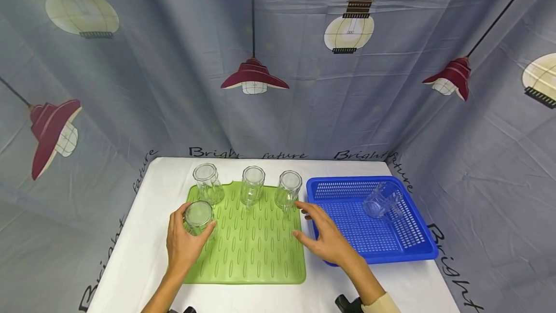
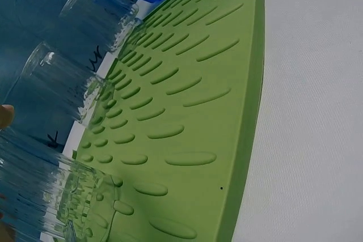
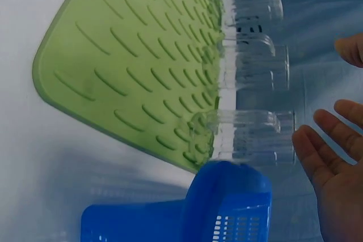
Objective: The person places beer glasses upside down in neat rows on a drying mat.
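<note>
My left hand (image 1: 184, 245) grips a clear glass mug (image 1: 199, 214) around its sides, thumb on the right and fingers on the left. The mug is bottom-up over the left part of a green ribbed drying mat (image 1: 256, 255). In the left wrist view this mug (image 2: 39, 185) appears low at the left, close against the mat. Three more upturned glass mugs line the mat's back edge: a left one (image 1: 207, 182), a middle one (image 1: 253, 185) and a right one (image 1: 288, 190). Near the right one, my right hand (image 1: 323, 235) hovers with spread fingers, holding nothing.
A blue plastic basket (image 1: 373, 257) stands right of the mat, close to its edge. Inside lies another glass mug (image 1: 377, 202) on its side. A white cloth (image 1: 347, 286) covers the table, and a grey-blue curtain (image 1: 299, 110) with lamp prints hangs behind.
</note>
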Action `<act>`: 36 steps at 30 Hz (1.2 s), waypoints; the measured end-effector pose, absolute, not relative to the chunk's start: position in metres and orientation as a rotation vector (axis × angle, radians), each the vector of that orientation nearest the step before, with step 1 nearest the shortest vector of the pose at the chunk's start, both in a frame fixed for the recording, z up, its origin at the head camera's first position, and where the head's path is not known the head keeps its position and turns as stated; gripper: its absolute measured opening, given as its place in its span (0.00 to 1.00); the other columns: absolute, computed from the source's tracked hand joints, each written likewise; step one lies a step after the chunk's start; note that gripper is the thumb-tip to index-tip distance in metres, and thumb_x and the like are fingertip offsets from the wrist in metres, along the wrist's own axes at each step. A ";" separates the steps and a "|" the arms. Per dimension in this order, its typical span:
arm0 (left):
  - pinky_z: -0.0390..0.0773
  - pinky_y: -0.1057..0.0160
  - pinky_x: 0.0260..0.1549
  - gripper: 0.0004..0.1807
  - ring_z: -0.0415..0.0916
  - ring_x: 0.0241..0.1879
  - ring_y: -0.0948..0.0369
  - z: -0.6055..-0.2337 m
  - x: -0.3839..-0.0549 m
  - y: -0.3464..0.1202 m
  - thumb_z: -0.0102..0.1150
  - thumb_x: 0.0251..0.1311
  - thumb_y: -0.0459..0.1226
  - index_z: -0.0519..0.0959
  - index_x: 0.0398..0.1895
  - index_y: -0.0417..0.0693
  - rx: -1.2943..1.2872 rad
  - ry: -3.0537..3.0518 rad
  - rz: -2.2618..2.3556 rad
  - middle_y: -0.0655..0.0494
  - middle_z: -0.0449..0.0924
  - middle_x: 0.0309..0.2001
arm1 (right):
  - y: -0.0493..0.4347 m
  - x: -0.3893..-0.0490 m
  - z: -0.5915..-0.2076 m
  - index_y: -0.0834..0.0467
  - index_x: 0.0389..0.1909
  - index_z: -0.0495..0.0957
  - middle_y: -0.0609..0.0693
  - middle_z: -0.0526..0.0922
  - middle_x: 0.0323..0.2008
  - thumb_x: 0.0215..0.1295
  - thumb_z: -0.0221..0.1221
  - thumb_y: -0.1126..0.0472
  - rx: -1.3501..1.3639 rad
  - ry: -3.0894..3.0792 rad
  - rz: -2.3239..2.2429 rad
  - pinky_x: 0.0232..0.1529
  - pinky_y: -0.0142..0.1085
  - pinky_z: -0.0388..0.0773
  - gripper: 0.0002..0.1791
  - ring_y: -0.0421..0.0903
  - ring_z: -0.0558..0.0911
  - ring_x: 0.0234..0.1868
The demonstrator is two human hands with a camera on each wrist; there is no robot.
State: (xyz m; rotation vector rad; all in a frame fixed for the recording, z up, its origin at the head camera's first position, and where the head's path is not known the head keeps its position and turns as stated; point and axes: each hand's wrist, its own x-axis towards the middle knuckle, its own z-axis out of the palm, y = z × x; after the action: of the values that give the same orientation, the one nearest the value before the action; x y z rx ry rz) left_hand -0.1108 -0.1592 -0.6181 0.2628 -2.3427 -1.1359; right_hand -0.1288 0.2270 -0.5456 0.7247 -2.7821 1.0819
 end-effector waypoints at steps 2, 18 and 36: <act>0.81 0.36 0.56 0.54 0.77 0.61 0.40 -0.618 -0.110 -0.159 0.89 0.45 0.44 0.69 0.76 0.46 0.263 -2.346 -1.147 0.38 0.76 0.64 | 0.230 -0.129 -0.546 0.46 0.80 0.67 0.49 0.79 0.70 0.68 0.70 0.49 0.704 -2.785 1.074 0.62 0.54 0.86 0.41 0.49 0.83 0.63; 0.74 0.29 0.64 0.59 0.71 0.69 0.39 -0.633 -0.091 -0.164 0.88 0.47 0.46 0.62 0.81 0.47 0.342 -2.411 -1.187 0.38 0.72 0.70 | 0.278 -0.147 -0.552 0.52 0.76 0.73 0.54 0.79 0.70 0.69 0.70 0.56 0.505 -2.727 1.015 0.66 0.63 0.80 0.35 0.57 0.78 0.68; 0.67 0.32 0.68 0.64 0.62 0.72 0.35 -0.662 -0.066 -0.177 0.89 0.44 0.49 0.61 0.82 0.41 0.397 -2.591 -1.094 0.34 0.67 0.72 | 0.356 -0.183 -0.569 0.66 0.68 0.77 0.71 0.76 0.67 0.70 0.66 0.61 0.090 -2.561 0.890 0.72 0.71 0.59 0.27 0.71 0.65 0.72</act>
State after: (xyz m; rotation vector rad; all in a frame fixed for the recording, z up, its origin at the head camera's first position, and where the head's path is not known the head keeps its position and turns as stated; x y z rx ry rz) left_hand -0.0659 -0.1767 -0.6620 0.3969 -2.5909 -1.0936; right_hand -0.1835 0.3559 -0.5694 0.0900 -2.5606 0.8898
